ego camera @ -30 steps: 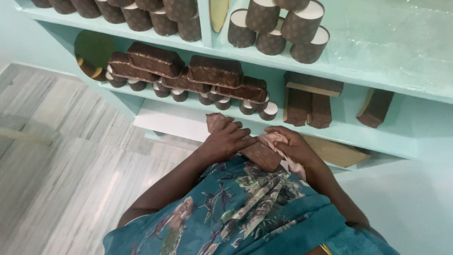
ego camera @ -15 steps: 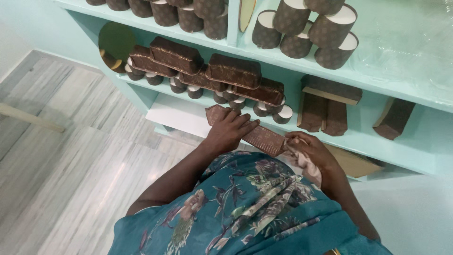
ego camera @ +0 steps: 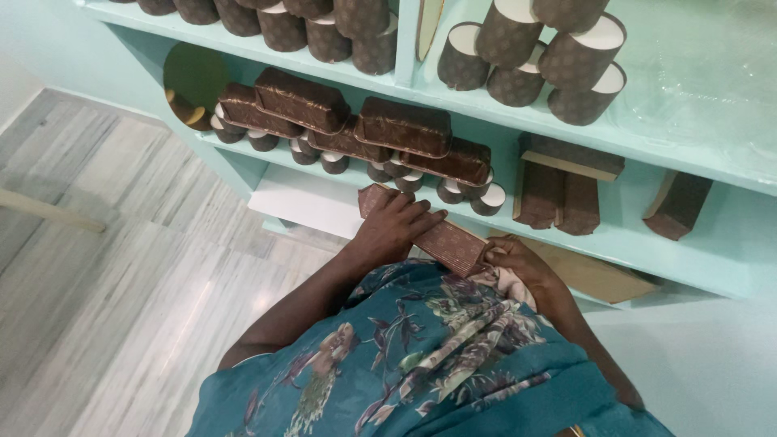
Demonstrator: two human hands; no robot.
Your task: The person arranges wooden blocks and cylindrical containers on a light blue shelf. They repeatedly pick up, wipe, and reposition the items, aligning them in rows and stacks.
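Shelves [ego camera: 647,154] turquoise, brown moulds stacked along front edge | stack [ego camera: 441,239] of long brown moulds held level below middle shelf edge | left hand [ego camera: 396,231] flat over its top, right hand [ego camera: 514,263] gripping its near end | best kept squared, both ends supported.

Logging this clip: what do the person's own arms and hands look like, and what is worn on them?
Both forearms are bare, with no gloves, watch or bangles visible. The left hand and right hand show no rings that can be made out. A teal garment with a floral print drapes over the upper arms.
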